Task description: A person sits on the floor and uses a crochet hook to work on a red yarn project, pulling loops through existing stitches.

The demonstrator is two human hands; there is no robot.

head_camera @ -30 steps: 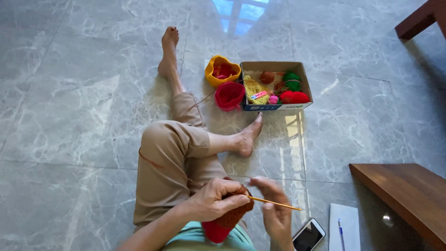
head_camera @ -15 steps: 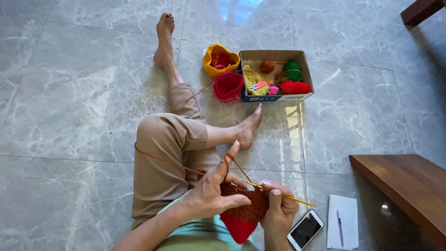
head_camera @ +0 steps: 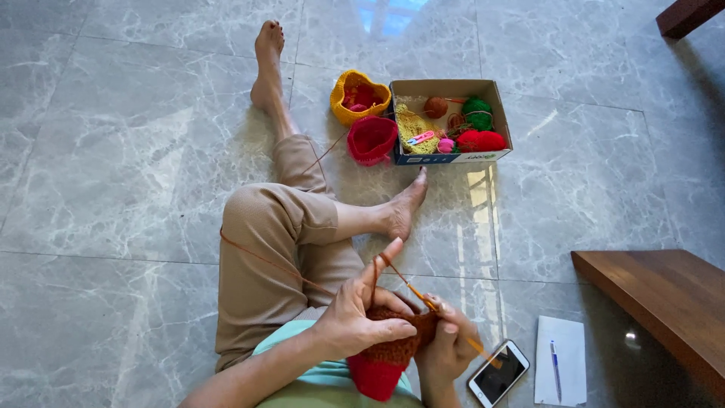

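Grey marble floor tiles point(head_camera: 113, 151) carry a seated person whose left hand point(head_camera: 355, 321) pinches a soft brown-and-red crochet piece point(head_camera: 389, 351) in the lap, index finger raised with orange yarn point(head_camera: 264, 261) over it. The right hand point(head_camera: 449, 347) has its fingers closed around a thin crochet hook point(head_camera: 415, 291). The fabric looks light, floppy and stretchy, best gripped close beside the working edge; a cardboard box point(head_camera: 453, 87) of yarn balls sits well apart.
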